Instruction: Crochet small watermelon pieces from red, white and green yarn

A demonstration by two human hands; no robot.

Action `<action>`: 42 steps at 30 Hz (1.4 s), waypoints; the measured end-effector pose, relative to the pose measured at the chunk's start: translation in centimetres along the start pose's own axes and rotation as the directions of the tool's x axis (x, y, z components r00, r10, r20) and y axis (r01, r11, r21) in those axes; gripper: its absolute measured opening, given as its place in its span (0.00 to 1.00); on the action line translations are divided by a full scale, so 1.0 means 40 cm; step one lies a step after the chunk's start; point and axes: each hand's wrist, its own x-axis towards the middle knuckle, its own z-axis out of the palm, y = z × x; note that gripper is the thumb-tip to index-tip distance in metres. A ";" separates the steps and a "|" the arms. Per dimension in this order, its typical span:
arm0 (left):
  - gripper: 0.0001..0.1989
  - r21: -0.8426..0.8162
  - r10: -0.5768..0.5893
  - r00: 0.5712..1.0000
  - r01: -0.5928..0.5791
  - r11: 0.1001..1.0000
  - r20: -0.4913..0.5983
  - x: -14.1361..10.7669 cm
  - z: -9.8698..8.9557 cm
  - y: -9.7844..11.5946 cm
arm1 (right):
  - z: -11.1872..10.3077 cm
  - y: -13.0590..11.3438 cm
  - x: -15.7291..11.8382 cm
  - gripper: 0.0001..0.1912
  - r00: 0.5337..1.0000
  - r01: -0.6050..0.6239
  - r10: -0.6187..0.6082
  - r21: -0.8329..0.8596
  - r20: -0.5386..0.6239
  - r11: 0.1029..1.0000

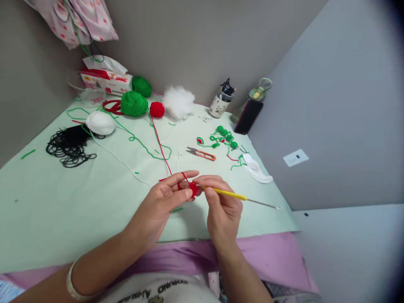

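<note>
Between the thumb and fingers of my left hand (pixel 167 198) is a small red crochet piece (pixel 193 189). Red yarn (pixel 160 147) loops over my left index finger and runs back to a red yarn ball (pixel 157 110). My right hand (pixel 223 206) grips a crochet hook (pixel 233 193) with a yellow handle, its bare metal end pointing right. The hook's working end meets the red piece, though fingers partly hide that spot. Both hands are close together above the table's front part. Beyond them lie orange-handled thread snips (pixel 206 156).
Green yarn balls (pixel 134 104), white yarn (pixel 100 123), black cord (pixel 71 145) and a tissue pack (pixel 106 81) are at the left. White stuffing (pixel 179 103) lies at the back. Small green crochet pieces (pixel 224 132), a pen jar (pixel 221 104) and a leaning phone (pixel 248 117) stand right.
</note>
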 end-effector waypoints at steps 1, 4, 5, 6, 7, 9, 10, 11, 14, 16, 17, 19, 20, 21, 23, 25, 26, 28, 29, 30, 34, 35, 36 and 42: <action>0.17 0.010 0.004 1.000 -0.004 1.000 -0.005 0.001 0.001 -0.001 | 0.002 0.001 -0.002 0.10 1.000 -0.011 0.011 -0.004 -0.003 1.000; 0.16 0.036 0.028 0.999 -0.026 0.999 -0.033 0.003 0.000 -0.003 | 0.002 0.004 -0.011 0.10 1.000 -0.026 0.027 -0.044 0.015 0.999; 0.16 0.034 0.037 0.998 -0.035 0.999 -0.047 0.004 -0.001 -0.003 | 0.002 0.005 -0.015 0.11 0.999 0.016 -0.012 -0.100 0.033 0.995; 0.17 0.022 0.039 0.998 -0.038 0.999 -0.056 0.005 -0.001 -0.003 | 0.001 0.007 -0.020 0.12 0.996 0.083 -0.073 -0.177 0.059 0.981; 0.17 -0.001 0.031 0.998 -0.031 1.000 -0.058 0.006 -0.002 -0.004 | 0.000 0.009 -0.025 0.15 0.984 0.168 -0.147 -0.260 0.096 0.951; 0.17 -0.067 -0.018 0.999 0.015 0.998 -0.039 0.009 -0.006 -0.006 | -0.004 0.015 -0.031 0.20 0.946 0.321 -0.276 -0.375 0.170 0.870; 0.16 -0.100 -0.051 0.998 0.048 0.994 -0.023 0.011 -0.009 -0.007 | -0.007 0.018 -0.031 0.21 0.935 0.354 -0.305 -0.389 0.182 0.851; 0.16 -0.127 -0.084 0.996 0.082 0.988 -0.010 0.013 -0.013 -0.006 | -0.010 0.019 -0.030 0.20 0.939 0.343 -0.301 -0.372 0.167 0.863; 0.14 -0.164 -0.121 0.993 0.118 0.979 -0.010 0.019 -0.025 -0.001 | -0.024 0.020 -0.015 0.14 0.993 0.115 -0.114 -0.146 0.021 0.983; 0.13 -0.146 -0.104 0.994 0.100 0.984 -0.022 0.021 -0.028 0.004 | -0.031 0.016 -0.003 0.10 0.998 -0.050 0.051 0.051 -0.028 0.997; 0.13 -0.124 -0.088 0.996 0.085 0.989 -0.025 0.021 -0.027 0.005 | -0.031 0.015 0.000 0.10 0.994 -0.103 0.107 0.124 -0.026 0.987; 0.14 -0.059 -0.026 0.999 0.024 0.998 -0.042 0.017 -0.020 0.003 | -0.027 0.013 0.001 0.10 0.991 -0.133 0.136 0.177 -0.005 0.975; 0.16 -0.026 0.022 0.998 -0.023 0.999 -0.058 0.015 -0.015 0.001 | -0.022 0.015 -0.003 0.10 0.994 -0.107 0.107 0.139 0.002 0.985; 0.18 -0.001 0.072 0.995 -0.073 0.997 -0.073 0.012 -0.009 -0.003 | -0.017 0.018 -0.009 0.10 0.999 -0.047 0.046 0.059 0.007 0.997; 0.23 0.002 0.124 0.989 -0.124 0.992 -0.087 0.007 0.000 -0.010 | -0.008 0.027 -0.025 0.14 0.989 0.145 -0.140 -0.180 0.043 0.973; 0.24 -0.067 0.050 0.997 -0.054 0.996 -0.057 0.005 0.001 -0.015 | -0.005 0.035 -0.037 0.19 0.945 0.327 -0.305 -0.364 0.117 0.872; 0.23 -0.109 -0.015 0.999 0.011 0.994 -0.033 0.007 -0.002 -0.015 | -0.006 0.038 -0.038 0.19 0.927 0.373 -0.350 -0.391 0.132 0.841; 0.18 -0.175 -0.116 0.993 0.114 0.978 -0.001 0.012 -0.012 -0.012 | -0.013 0.036 -0.032 0.17 0.950 0.311 -0.306 -0.336 0.071 0.889; 0.17 -0.194 -0.136 0.991 0.134 0.972 0.004 0.015 -0.017 -0.009 | -0.017 0.032 -0.025 0.15 0.972 0.231 -0.235 -0.258 0.013 0.938; 0.16 -0.200 -0.136 0.991 0.133 0.971 0.002 0.018 -0.021 -0.006 | -0.021 0.028 -0.016 0.14 0.989 0.132 -0.140 -0.159 -0.043 0.979; 0.19 -0.090 0.002 0.999 -0.005 0.996 -0.039 0.019 -0.017 -0.006 | -0.023 0.015 0.003 0.11 0.997 -0.076 0.077 0.055 -0.020 0.996; 0.21 -0.047 0.051 0.997 -0.053 0.997 -0.050 0.017 -0.012 -0.010 | -0.019 0.016 0.000 0.11 0.999 -0.043 0.043 -0.009 0.009 0.999; 0.23 -0.012 0.090 0.994 -0.091 0.996 -0.057 0.014 -0.007 -0.014 | -0.015 0.018 -0.005 0.11 0.999 0.024 -0.021 -0.110 0.035 0.994; 0.28 -0.021 -0.011 1.000 0.011 1.000 -0.008 0.006 0.000 -0.013 | 0.000 0.025 -0.031 0.19 0.952 0.301 -0.300 -0.309 0.054 0.902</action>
